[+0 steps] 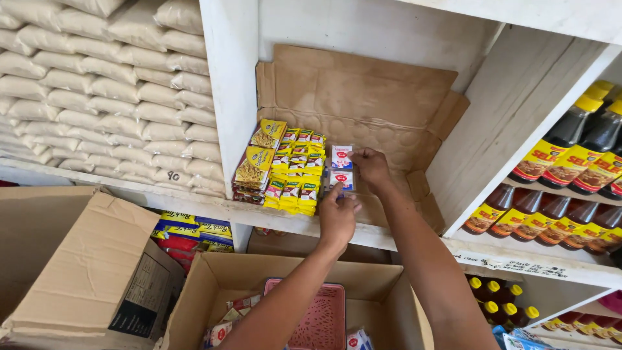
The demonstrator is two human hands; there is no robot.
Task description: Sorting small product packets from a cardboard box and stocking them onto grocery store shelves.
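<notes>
Both my hands reach into a white shelf compartment lined with flattened brown cardboard [363, 97]. My left hand [337, 217] pinches a small white sachet [343, 180] with a red and blue mark. My right hand [371, 165] holds the edge of a second white sachet [341, 156] lying just behind the first. To their left stand rows of small yellow, green and red seasoning sachets [296, 175], and beside those a stack of larger yellow packets [258, 162].
White bulk bags [103, 91] fill the shelf at left. Dark sauce bottles [570, 162] with yellow caps line the right shelves. Below me an open cardboard box [382, 285] holds a pink basket [324, 321] and more sachets. Another open box [84, 266] sits at left.
</notes>
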